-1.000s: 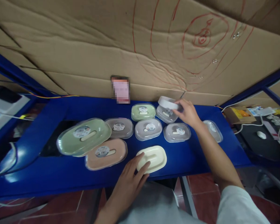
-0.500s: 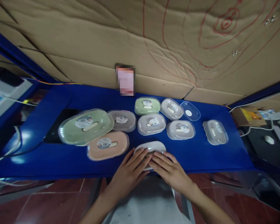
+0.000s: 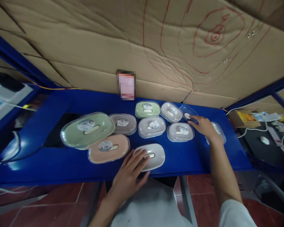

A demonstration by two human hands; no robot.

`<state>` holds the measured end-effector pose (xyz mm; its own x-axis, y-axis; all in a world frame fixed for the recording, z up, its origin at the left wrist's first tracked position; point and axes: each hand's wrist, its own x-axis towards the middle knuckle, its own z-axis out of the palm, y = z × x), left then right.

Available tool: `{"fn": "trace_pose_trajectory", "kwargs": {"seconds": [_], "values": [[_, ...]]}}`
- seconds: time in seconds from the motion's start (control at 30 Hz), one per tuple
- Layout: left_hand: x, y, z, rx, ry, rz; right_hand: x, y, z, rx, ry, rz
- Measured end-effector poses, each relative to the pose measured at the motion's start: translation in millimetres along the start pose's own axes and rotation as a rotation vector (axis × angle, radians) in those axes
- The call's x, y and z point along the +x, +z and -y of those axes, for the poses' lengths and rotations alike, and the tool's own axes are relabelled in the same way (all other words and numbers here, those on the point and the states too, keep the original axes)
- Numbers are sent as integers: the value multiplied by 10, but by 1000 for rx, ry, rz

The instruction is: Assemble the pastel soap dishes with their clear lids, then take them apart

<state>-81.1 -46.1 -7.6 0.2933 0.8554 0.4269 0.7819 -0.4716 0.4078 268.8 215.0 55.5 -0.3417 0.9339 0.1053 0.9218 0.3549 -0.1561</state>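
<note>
My left hand (image 3: 133, 170) rests on the left side of a pale grey oval plastic box (image 3: 157, 154) at the table's front edge, its fingers outstretched over the lid near a cream oblong piece. No clear cover shows over this box. At the back right, my right hand (image 3: 204, 126) reaches over the table, fingers extended to the near edge of a clear oval plastic cover (image 3: 190, 111) with a round white sticker. Whether the fingertips touch the cover I cannot tell. Behind that forearm, another grey box (image 3: 221, 132) is partly hidden.
Several clear-covered oval boxes with round labels lie on the blue table (image 3: 61, 164): a big green one (image 3: 97, 130), a peach one (image 3: 119, 148), a small green one (image 3: 142, 113) and grey ones (image 3: 152, 121). A phone-like screen (image 3: 126, 85) leans on the cardboard wall (image 3: 85, 53).
My right hand has left the front box and moved right and away from me to the clear cover. My left hand stays on the box. The whole view has shifted slightly.
</note>
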Motion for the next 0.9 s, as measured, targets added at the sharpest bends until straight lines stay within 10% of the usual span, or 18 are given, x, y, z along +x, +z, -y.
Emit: {"fn": "trace_pose_trajectory", "kwargs": {"seconds": [0.17,0.37,0.53,0.9], "values": [[-19,0,-32,-69,-39,8,39,17,-58,-19,18,-43],[18,1,-47,-127,-89,24,-1128,-207,476,547,196,-668],[18,22,-41,-188,-121,15,-1799,261,1176,1284,435,-177],[-44,102,21,-141,-65,62,-1496,682,1480,1420,383,-139]]}}
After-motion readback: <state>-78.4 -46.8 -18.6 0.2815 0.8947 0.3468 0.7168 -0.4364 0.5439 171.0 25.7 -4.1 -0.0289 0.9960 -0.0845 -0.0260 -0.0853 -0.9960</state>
